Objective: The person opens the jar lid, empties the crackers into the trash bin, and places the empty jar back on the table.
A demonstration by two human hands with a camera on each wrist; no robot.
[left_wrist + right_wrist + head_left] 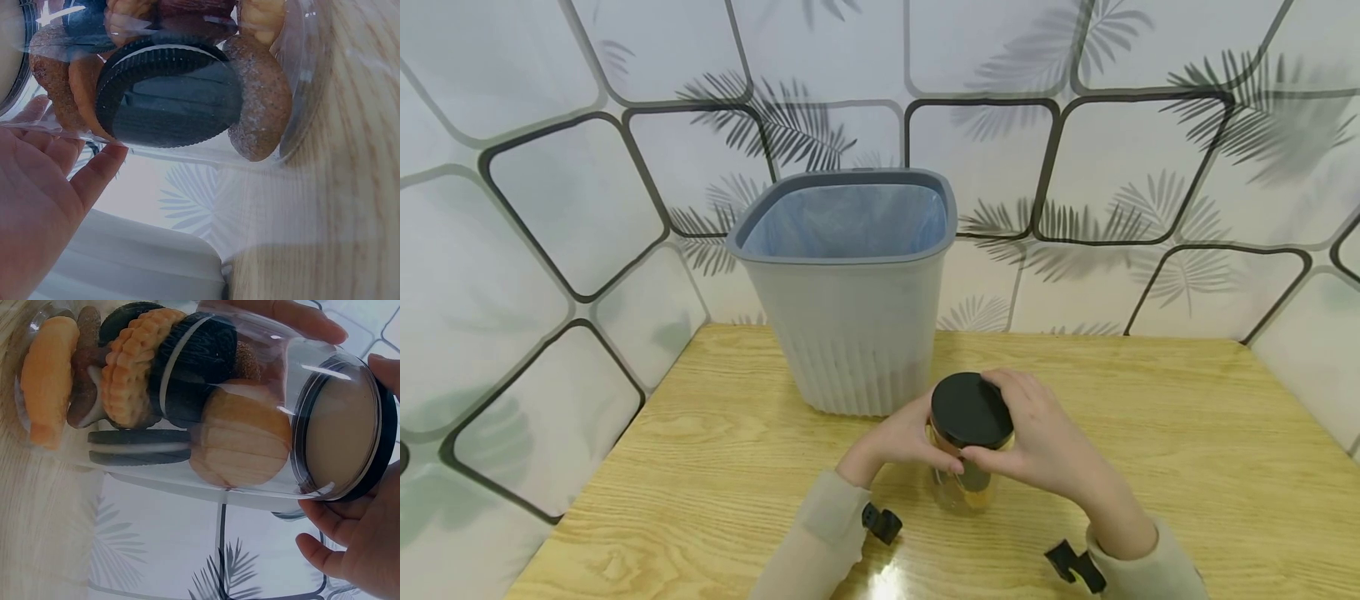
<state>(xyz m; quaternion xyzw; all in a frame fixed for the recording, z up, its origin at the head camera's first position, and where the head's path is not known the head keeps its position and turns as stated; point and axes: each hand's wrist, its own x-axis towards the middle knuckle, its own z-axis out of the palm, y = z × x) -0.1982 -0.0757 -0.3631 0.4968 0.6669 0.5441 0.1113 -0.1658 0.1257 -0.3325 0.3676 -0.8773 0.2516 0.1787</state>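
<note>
Beige-sleeved right hand [1041, 437] grips round black lid [967, 408]; left hand [901, 440] holds clear cylindrical jar [957, 492]; I'd brace it upright.

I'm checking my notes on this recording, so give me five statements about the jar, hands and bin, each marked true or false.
1. The right hand grips the black lid. True.
2. The bin stands to the right of the jar in the head view. False: the bin stands behind the jar and to its left.
3. The left hand holds the jar just below the lid. True.
4. The jar's wall is opaque. False: it is clear, and biscuits show through it.
5. A dark sandwich biscuit with a pale filling is inside the jar. True.
</note>
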